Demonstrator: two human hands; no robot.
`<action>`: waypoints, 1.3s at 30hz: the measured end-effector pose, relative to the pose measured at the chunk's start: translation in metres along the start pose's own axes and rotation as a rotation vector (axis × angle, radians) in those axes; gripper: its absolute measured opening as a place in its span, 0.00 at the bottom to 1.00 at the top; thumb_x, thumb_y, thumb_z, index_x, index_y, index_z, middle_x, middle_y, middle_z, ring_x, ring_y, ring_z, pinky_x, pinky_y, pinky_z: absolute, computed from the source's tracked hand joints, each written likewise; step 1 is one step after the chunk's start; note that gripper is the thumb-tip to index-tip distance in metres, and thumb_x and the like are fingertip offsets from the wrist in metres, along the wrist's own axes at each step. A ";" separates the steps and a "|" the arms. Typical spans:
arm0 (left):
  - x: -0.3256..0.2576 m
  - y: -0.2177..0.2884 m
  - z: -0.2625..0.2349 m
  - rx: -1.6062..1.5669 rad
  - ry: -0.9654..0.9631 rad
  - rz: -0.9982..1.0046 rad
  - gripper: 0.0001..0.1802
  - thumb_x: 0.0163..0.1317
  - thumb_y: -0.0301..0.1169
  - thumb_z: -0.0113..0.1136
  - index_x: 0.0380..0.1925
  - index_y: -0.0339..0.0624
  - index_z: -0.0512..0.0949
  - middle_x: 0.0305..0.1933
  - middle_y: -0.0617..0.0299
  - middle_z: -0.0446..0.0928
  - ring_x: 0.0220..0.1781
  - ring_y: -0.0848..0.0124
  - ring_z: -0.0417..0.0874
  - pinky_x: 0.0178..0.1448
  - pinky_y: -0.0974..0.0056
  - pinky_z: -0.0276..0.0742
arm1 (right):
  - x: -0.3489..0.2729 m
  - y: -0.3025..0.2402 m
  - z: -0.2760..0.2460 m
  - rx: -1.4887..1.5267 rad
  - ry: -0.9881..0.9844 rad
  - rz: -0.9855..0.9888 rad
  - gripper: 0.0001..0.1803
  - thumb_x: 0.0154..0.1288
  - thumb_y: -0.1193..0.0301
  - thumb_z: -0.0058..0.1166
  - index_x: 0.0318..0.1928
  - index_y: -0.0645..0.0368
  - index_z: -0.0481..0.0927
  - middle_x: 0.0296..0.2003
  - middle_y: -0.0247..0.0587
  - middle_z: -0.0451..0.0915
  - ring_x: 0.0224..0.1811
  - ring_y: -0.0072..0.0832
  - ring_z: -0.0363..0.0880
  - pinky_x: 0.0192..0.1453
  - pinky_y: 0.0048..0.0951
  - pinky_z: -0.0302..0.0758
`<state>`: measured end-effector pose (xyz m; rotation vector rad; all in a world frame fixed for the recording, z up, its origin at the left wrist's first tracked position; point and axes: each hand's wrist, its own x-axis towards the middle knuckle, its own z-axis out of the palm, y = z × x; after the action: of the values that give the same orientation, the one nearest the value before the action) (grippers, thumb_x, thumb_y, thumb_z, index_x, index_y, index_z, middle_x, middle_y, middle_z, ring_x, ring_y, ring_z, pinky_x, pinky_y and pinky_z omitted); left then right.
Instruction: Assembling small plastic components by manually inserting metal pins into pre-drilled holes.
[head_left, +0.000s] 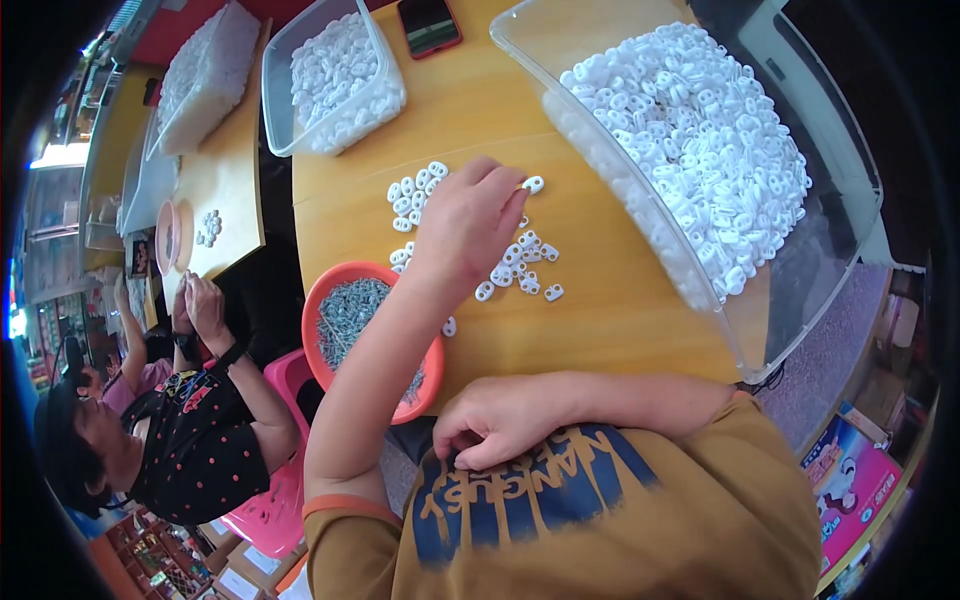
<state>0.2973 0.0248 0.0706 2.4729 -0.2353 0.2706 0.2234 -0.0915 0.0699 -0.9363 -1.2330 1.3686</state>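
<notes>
My left hand [468, 225] reaches over the table with fingers bent together. At its fingertips is a small white two-hole plastic piece [533, 184], apparently pinched. Loose white pieces lie in two groups: one left of the hand [405, 193], the other to its right [520, 262]. Under my left forearm stands an orange bowl [312, 305] of small metal screws [347, 312], partly covered by the arm. My right hand [503, 420] rests close to my body at the table's near edge, fingers curled; whatever they hold, if anything, is hidden.
A large clear bin [590, 150] heaped with white pieces stands at the right. At the back left is a smaller clear tub [275, 100] of similar pieces, beside a phone [430, 27]. A co-worker [190, 430] sits left on a pink chair [285, 480] at another table [235, 190].
</notes>
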 end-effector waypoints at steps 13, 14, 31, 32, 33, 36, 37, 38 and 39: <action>-0.007 0.013 0.018 0.100 -0.072 -0.050 0.08 0.52 0.31 0.54 0.30 0.38 0.74 0.31 0.52 0.73 0.35 0.55 0.74 0.39 0.57 0.71 | 0.005 0.004 0.005 0.007 0.061 -0.013 0.11 0.50 0.71 0.51 0.34 0.65 0.76 0.25 0.44 0.76 0.27 0.32 0.75 0.32 0.30 0.71; -0.017 0.022 0.013 0.011 -0.022 -0.032 0.08 0.51 0.30 0.54 0.30 0.38 0.74 0.30 0.52 0.72 0.34 0.56 0.74 0.38 0.57 0.71 | 0.004 0.003 0.007 0.014 0.113 -0.050 0.11 0.49 0.71 0.50 0.32 0.65 0.75 0.23 0.44 0.76 0.25 0.33 0.74 0.31 0.30 0.70; -0.142 0.037 0.020 0.133 -0.062 0.002 0.13 0.46 0.26 0.59 0.35 0.40 0.74 0.31 0.61 0.72 0.29 0.66 0.74 0.32 0.64 0.68 | -0.077 -0.005 0.001 -0.772 0.831 0.233 0.09 0.49 0.80 0.53 0.34 0.61 0.77 0.29 0.42 0.74 0.31 0.36 0.73 0.36 0.33 0.69; -0.141 0.038 0.021 0.153 -0.039 0.009 0.14 0.46 0.26 0.59 0.36 0.40 0.74 0.31 0.61 0.72 0.30 0.66 0.74 0.32 0.64 0.68 | -0.078 -0.001 -0.005 -0.772 0.833 0.237 0.09 0.49 0.80 0.53 0.34 0.61 0.77 0.29 0.42 0.74 0.31 0.36 0.73 0.36 0.33 0.69; -0.140 0.039 0.022 0.151 -0.040 0.010 0.14 0.46 0.26 0.59 0.36 0.40 0.74 0.31 0.61 0.72 0.30 0.66 0.74 0.32 0.64 0.68 | -0.079 0.005 -0.011 -0.915 0.943 0.211 0.10 0.48 0.80 0.54 0.35 0.61 0.76 0.30 0.42 0.74 0.31 0.36 0.72 0.35 0.33 0.69; -0.135 0.042 0.022 0.101 -0.010 -0.029 0.15 0.45 0.24 0.60 0.36 0.40 0.74 0.32 0.60 0.73 0.31 0.65 0.75 0.32 0.64 0.68 | -0.076 0.011 -0.021 -1.100 1.065 0.211 0.13 0.47 0.79 0.55 0.37 0.62 0.76 0.30 0.42 0.72 0.32 0.37 0.72 0.35 0.33 0.68; -0.134 0.043 0.021 0.083 0.016 -0.032 0.16 0.44 0.23 0.61 0.37 0.39 0.74 0.32 0.59 0.73 0.30 0.65 0.75 0.32 0.64 0.68 | -0.075 0.012 -0.024 -1.120 1.063 0.229 0.13 0.47 0.79 0.56 0.37 0.62 0.76 0.31 0.42 0.72 0.33 0.37 0.71 0.35 0.33 0.68; -0.135 0.045 0.021 0.066 0.043 -0.039 0.17 0.43 0.22 0.61 0.37 0.38 0.74 0.32 0.59 0.73 0.30 0.64 0.75 0.31 0.64 0.67 | -0.074 0.013 -0.026 -1.139 1.059 0.246 0.13 0.47 0.79 0.56 0.37 0.62 0.76 0.31 0.42 0.72 0.33 0.36 0.71 0.35 0.33 0.68; -0.136 0.046 0.019 0.068 0.044 -0.040 0.17 0.43 0.22 0.61 0.37 0.38 0.74 0.32 0.59 0.73 0.30 0.64 0.75 0.31 0.64 0.67 | -0.074 0.013 -0.027 -1.138 1.058 0.243 0.13 0.47 0.79 0.56 0.37 0.62 0.76 0.31 0.42 0.72 0.33 0.36 0.71 0.35 0.33 0.68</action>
<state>0.1585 -0.0087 0.0487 2.5327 -0.1601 0.3206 0.2597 -0.1583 0.0461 -2.2448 -0.9537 0.0265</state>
